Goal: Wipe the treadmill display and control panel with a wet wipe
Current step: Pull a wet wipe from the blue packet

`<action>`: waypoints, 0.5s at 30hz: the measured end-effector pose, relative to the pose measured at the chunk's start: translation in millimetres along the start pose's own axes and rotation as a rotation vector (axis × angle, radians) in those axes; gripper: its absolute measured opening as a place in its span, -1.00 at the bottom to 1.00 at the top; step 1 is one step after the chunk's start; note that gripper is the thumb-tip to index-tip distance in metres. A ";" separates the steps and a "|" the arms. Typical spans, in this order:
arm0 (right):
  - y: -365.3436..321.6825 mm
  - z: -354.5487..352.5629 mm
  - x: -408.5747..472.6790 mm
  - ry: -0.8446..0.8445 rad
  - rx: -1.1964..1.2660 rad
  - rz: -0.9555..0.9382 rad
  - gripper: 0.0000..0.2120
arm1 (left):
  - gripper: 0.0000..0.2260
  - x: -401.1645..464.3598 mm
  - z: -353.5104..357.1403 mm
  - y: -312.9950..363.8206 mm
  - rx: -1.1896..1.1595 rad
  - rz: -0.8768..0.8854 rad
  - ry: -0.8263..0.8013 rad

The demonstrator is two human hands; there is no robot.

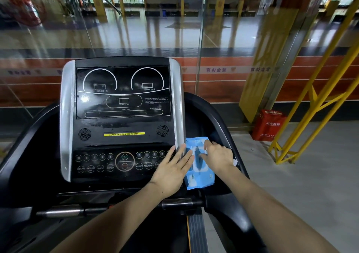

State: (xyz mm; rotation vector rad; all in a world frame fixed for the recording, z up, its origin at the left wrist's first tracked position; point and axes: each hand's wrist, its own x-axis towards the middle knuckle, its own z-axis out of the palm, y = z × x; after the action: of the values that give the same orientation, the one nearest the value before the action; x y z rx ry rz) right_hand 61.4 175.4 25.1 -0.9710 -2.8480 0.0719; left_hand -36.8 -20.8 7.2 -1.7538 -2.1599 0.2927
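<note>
Gym hall, glass partition (136, 38) beyond; treadmill console in foreground, seen from where the user stands.

Item: display (123, 92), dark, smudged, unlit, on the far upper part of the console. Not yet wiped.

Item: control panel (116, 162), button rows below the display, near side. Not yet wiped.

Item: wet wipe pack (200, 179), blue, lying flat in the right side tray (219, 188), just right of the console's silver trim (177, 101).

Item: left hand (172, 170), fingers spread flat, resting across the panel's right edge and touching the pack's left side; holding nothing.

Item: right hand (217, 156), on top of the pack, fingertips pinched narrow at the lid area; whether a wipe is caught, cannot tell.

Step in hand, by judgement: drawing out one wipe. Advice: pin the pack with the left palm, lift the flap fully, pull a single sheet straight up, then reseal.
</note>
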 end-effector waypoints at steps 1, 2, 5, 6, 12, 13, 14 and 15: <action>-0.8 1.6 1.4 0.002 0.006 0.017 -0.64 | -0.32 1.4 -0.4 -0.2 0.004 0.007 0.000; -1.7 2.5 2.3 0.006 0.010 0.035 -0.65 | -0.33 3.1 -0.7 -0.2 0.005 0.012 0.002; -2.9 3.4 5.2 0.044 0.044 0.075 -0.71 | -0.32 7.4 -1.0 1.3 0.015 0.036 0.005; -1.8 3.0 6.1 0.064 0.075 0.082 -0.73 | -0.32 8.6 -1.2 1.9 0.024 0.044 0.004; 19.4 -8.7 -5.2 0.221 0.371 0.085 -0.87 | -0.30 20.5 -4.3 6.6 0.047 0.077 -0.010; 22.7 -10.4 -9.8 0.242 0.432 0.085 -0.88 | -0.30 24.0 -6.0 8.1 0.064 0.086 -0.021; 25.6 -12.6 -14.6 0.256 0.499 0.096 -0.88 | -0.31 28.2 -7.6 9.5 0.083 0.095 -0.036; 28.0 -14.7 -18.7 0.267 0.566 0.119 -0.87 | -0.33 32.9 -8.5 10.7 0.108 0.109 -0.056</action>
State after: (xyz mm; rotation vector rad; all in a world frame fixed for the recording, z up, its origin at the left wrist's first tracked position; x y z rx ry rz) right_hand 95.1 186.2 35.2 -0.9300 -2.3186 0.6639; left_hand -29.7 13.1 15.4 -1.8254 -2.0482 0.4827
